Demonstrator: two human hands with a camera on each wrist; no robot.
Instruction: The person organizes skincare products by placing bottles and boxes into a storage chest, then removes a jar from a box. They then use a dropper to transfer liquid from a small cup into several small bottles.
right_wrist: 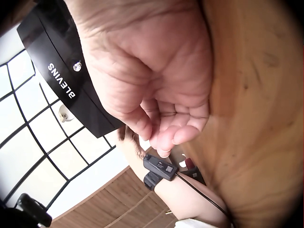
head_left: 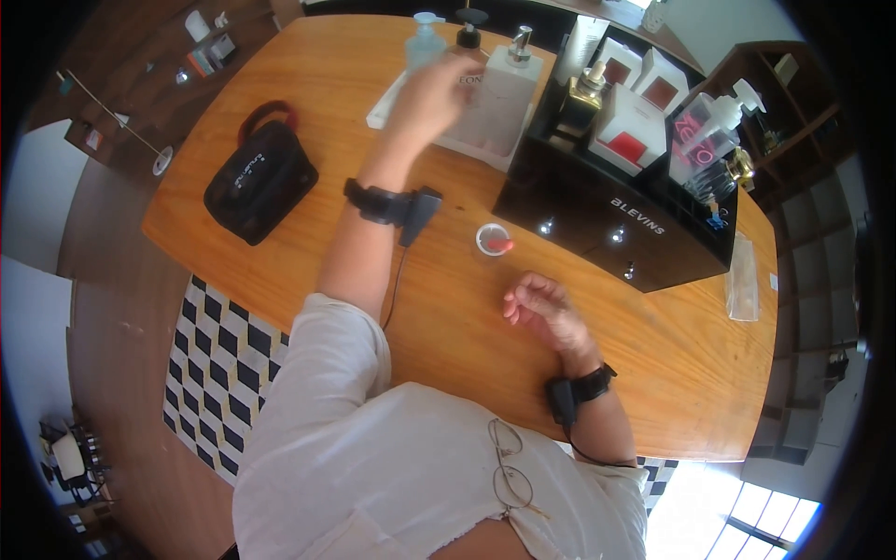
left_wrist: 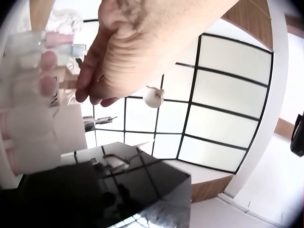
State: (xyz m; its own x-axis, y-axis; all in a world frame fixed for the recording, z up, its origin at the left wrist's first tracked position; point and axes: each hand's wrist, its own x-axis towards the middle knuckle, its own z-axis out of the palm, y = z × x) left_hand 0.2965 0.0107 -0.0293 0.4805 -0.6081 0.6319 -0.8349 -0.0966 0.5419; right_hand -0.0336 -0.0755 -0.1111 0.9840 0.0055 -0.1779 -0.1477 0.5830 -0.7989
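My left hand reaches over the white tray at the back of the table. Its fingers grip a brown pump bottle near the shoulder; in the left wrist view they cover the bottle's upper part. A pale blue pump bottle stands to one side, and a clear bottle with a silver pump to the other. Lower down, my right hand hovers close over the wood, fingers loosely curled around nothing. Just beyond it lies a small round white dish with something pinkish at its edge.
A black BLEVINS organizer stands at the right, loaded with white boxes, a tube and bottles. On the left sits a black pouch with a red strap. A clear plastic sleeve lies near the right edge. Cables trail from both wrist cameras.
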